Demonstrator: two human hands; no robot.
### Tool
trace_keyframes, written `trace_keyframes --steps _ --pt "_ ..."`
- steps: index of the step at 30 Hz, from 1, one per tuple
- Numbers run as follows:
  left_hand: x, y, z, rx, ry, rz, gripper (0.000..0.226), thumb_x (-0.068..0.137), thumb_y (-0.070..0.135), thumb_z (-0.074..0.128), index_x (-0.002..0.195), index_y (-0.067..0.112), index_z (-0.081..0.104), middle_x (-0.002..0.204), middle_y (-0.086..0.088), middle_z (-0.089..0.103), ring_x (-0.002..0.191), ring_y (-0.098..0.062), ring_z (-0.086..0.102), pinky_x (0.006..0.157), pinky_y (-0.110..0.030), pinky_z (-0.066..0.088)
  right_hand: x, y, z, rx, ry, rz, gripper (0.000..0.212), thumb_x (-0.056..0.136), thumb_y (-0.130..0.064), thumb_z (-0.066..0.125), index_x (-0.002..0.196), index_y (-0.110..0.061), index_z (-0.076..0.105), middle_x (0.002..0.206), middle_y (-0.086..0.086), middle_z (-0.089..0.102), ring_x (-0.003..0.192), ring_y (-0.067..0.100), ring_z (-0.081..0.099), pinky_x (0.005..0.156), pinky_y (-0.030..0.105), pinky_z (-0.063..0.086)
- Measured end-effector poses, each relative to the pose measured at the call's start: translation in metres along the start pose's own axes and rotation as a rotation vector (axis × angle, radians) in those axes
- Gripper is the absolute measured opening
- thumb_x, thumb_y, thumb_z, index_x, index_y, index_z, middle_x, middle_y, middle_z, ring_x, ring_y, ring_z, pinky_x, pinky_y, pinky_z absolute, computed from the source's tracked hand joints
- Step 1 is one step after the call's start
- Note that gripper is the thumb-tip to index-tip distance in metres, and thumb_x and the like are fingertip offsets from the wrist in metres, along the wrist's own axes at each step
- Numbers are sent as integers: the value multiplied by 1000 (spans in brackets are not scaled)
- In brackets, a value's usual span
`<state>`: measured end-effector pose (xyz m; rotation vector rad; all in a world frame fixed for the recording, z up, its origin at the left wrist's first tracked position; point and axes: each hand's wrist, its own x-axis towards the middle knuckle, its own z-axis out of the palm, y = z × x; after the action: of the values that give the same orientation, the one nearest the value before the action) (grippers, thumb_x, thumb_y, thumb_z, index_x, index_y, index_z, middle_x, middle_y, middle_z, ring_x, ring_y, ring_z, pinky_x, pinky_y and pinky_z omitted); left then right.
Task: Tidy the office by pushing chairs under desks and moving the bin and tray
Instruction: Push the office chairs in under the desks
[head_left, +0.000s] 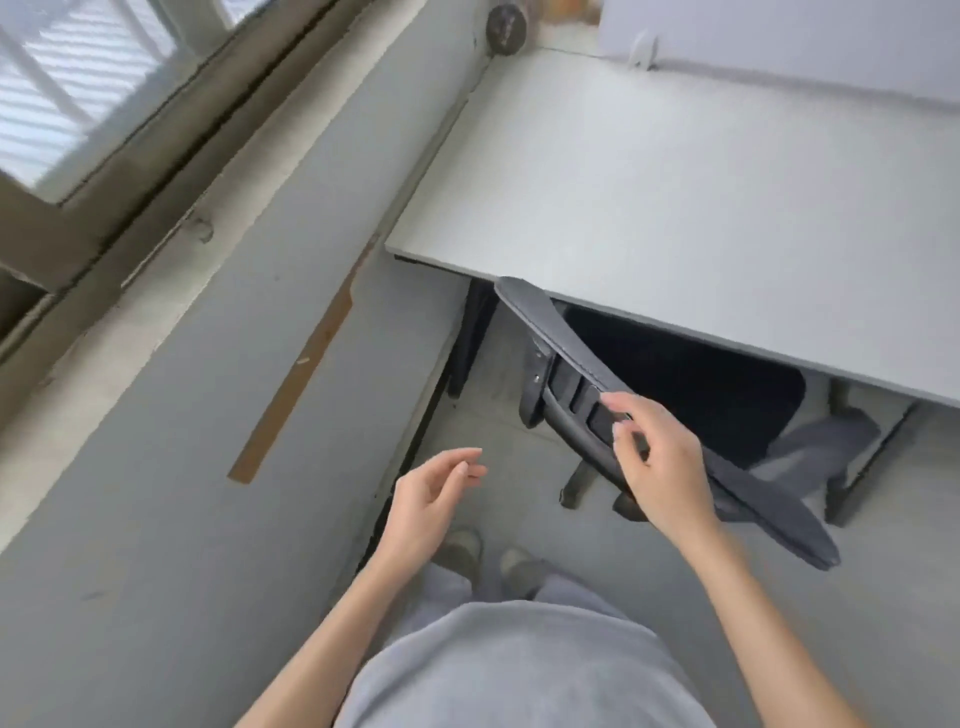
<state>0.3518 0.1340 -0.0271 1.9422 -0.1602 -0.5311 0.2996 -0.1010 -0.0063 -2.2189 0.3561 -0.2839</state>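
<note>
A dark grey office chair (545, 322) stands with its seat under the light grey desk (675, 208); the top of its backrest leans against the desk's front edge. My right hand (654, 457) hovers at the middle of the backrest's top edge, fingers loosely curled and touching or just off it, gripping nothing. My left hand (431, 499) hangs free to the left of the chair, fingers apart and empty. No bin or tray is in view.
A grey wall or sill (208, 415) runs along the left with a window (62, 78) above it. A white partition (779, 41) stands at the desk's far edge. The desk's black legs (467, 338) flank the chair. My feet (488, 556) stand on the grey floor.
</note>
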Motion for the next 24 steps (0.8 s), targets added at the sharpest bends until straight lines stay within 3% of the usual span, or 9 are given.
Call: trace_keyframes --steps 3,5,8,10,13,15,17,20,24 --pt "54 28 -8 118 -208 167 20 95 17 49 104 25 64 89 20 70 90 -2 65 87 -22 49 0 8 -15 -289 72 98 34 90 -11 54 124 -11 55 127 1 55 118 7 43 95 0 19" --pt "90 50 -7 269 -302 356 22 94 16 50 111 16 64 101 10 69 95 -1 62 88 -17 47 -6 16 -22 -385 55 269 39 93 -24 50 131 -14 49 134 1 51 126 13 41 98 15 27" --pt "141 71 1 557 -380 701 28 92 21 51 116 11 61 115 -3 66 108 -18 59 95 -29 44 -17 25 -23 -512 -40 507 45 95 -43 38 132 -20 48 137 -4 51 125 18 46 95 34 39" --pt "174 75 10 832 -481 889 42 92 37 46 121 10 57 121 -7 63 115 -25 56 102 -38 37 -22 27 -19 -575 -23 507 46 94 -48 36 128 -21 52 134 -6 54 122 17 50 89 34 42" --pt "210 74 23 1134 -558 1021 49 90 49 41 118 13 58 119 -5 64 113 -25 57 109 -49 26 -25 29 -17 -643 54 452 61 86 -61 28 120 -22 59 124 -7 62 112 18 58 78 33 45" --pt "222 74 30 1148 -541 1146 61 90 59 26 98 11 63 96 -5 70 92 -27 64 98 -44 39 -25 31 -16 -670 111 449 67 80 -63 21 114 -23 62 116 -9 66 104 18 62 69 30 44" --pt "224 71 33 1084 -508 1217 70 89 62 16 82 9 62 76 -5 67 71 -28 63 76 -36 49 -24 31 -17 -681 134 450 63 80 -62 23 109 -24 64 110 -10 68 97 18 64 63 27 37" --pt "217 62 37 987 -412 1276 66 90 60 21 71 8 58 63 -4 61 58 -26 58 58 -32 47 -27 35 -20 -718 152 422 56 81 -58 28 103 -24 67 101 -10 71 87 18 67 58 24 31" --pt "200 59 49 950 -353 1298 53 86 55 35 63 10 52 55 -2 54 50 -24 51 49 -29 39 -35 44 -36 -736 147 400 48 80 -55 36 97 -24 68 97 -10 72 79 17 68 55 22 30"
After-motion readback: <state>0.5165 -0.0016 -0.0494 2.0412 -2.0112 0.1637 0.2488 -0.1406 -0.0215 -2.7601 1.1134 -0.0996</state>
